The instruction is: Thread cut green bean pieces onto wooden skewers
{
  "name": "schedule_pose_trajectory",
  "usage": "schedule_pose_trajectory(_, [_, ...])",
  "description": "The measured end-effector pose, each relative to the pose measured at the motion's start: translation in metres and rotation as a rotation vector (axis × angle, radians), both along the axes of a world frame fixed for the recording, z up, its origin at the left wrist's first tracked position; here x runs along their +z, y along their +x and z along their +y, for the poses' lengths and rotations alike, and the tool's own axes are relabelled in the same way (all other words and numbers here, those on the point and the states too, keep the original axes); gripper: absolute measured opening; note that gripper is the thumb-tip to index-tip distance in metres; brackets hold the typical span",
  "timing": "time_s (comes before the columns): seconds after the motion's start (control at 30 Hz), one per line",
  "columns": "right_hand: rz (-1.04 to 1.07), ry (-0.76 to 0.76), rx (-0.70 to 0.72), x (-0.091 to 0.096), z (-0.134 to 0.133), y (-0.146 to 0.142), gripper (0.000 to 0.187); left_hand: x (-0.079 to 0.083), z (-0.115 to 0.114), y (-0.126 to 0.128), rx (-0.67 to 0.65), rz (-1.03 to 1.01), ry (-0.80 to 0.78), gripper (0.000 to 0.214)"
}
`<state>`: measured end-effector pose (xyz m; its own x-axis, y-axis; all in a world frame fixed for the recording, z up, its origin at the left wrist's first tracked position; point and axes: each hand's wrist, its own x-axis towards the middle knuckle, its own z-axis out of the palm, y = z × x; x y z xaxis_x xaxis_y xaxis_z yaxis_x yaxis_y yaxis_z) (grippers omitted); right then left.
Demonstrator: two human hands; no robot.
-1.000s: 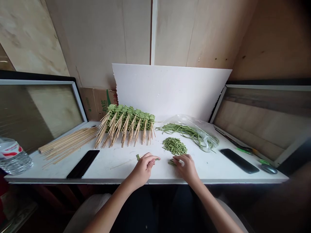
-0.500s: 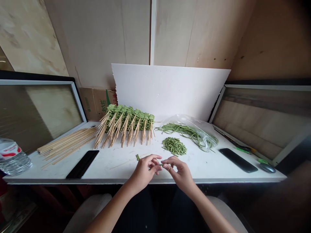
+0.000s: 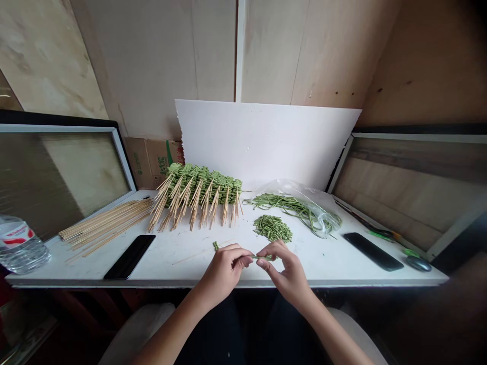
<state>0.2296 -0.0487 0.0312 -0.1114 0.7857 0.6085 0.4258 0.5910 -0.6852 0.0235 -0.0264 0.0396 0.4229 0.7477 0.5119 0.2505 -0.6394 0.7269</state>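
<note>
My left hand (image 3: 225, 266) and my right hand (image 3: 286, 263) meet near the table's front edge, thumbs and forefingers pinched. Between their fingertips runs a short green bean piece (image 3: 262, 257), partly hidden by the fingers. Just beyond my left hand lies a thin bamboo skewer (image 3: 188, 259), with bean pieces (image 3: 215, 245) by it. Whether they are threaded on it I cannot tell. Behind my right hand is a heap of cut bean pieces (image 3: 272, 228).
Stacked bean skewers (image 3: 205, 185) stand at the back left, beside loose bamboo sticks (image 3: 110, 223). Long beans (image 3: 292, 205) lie in a clear plastic bag (image 3: 323, 220). Two phones, one left (image 3: 130, 257) and one right (image 3: 373, 251), a water bottle (image 3: 21, 246) and a mouse (image 3: 418, 262) flank the work area.
My right hand has shifted slightly right and its fingers have reset on the bean piece. The left fingers have drawn closer together in their pinch. Things on the table are unchanged.
</note>
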Motion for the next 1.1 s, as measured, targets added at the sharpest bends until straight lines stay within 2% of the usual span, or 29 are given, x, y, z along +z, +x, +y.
schedule_pose_trajectory(0.13, [0.01, -0.048, 0.017, -0.003, -0.001, -0.001, 0.02, 0.0, -0.003, 0.002, -0.027, 0.005, -0.003, 0.019])
schedule_pose_trajectory(0.23, [0.048, -0.113, 0.06, -0.004, -0.001, -0.003, 0.027, -0.001, -0.005, 0.005, -0.074, -0.044, -0.056, 0.02])
schedule_pose_trajectory(0.4, [0.277, -0.307, 0.298, -0.003, -0.005, -0.012, 0.039, -0.008, -0.002, 0.008, -0.201, -0.179, -0.237, 0.025])
schedule_pose_trajectory(0.47, [0.35, -0.352, 0.331, -0.004, -0.002, -0.011, 0.039, -0.011, 0.002, 0.007, -0.233, -0.216, -0.301, 0.027])
schedule_pose_trajectory(0.5, [0.357, -0.348, 0.298, -0.005, 0.001, -0.007, 0.038, -0.013, 0.004, 0.007, -0.234, -0.222, -0.325, 0.028])
schedule_pose_trajectory(0.57, [0.306, -0.295, 0.14, -0.012, 0.012, 0.005, 0.036, -0.014, 0.01, 0.004, -0.201, -0.211, -0.353, 0.029])
schedule_pose_trajectory(0.67, [0.072, -0.167, -0.172, -0.029, 0.032, 0.032, 0.039, -0.015, 0.018, -0.001, -0.112, -0.172, -0.35, 0.036])
schedule_pose_trajectory(0.73, [-0.082, -0.13, -0.294, -0.044, 0.045, 0.048, 0.042, -0.014, 0.02, -0.003, -0.064, -0.136, -0.339, 0.04])
schedule_pose_trajectory(0.83, [-0.207, -0.143, -0.37, -0.066, 0.058, 0.061, 0.041, -0.014, 0.02, -0.005, -0.03, -0.078, -0.326, 0.038])
schedule_pose_trajectory(0.93, [-0.312, -0.062, -0.414, -0.082, 0.063, 0.064, 0.036, -0.017, 0.019, -0.004, -0.032, -0.047, -0.31, 0.037])
schedule_pose_trajectory(1.03, [-0.36, 0.005, -0.431, -0.085, 0.062, 0.061, 0.034, -0.021, 0.02, -0.001, -0.048, -0.07, -0.336, 0.036])
schedule_pose_trajectory(1.1, [-0.32, 0.023, -0.428, -0.076, 0.058, 0.056, 0.036, -0.022, 0.02, 0.0, -0.055, -0.118, -0.384, 0.035])
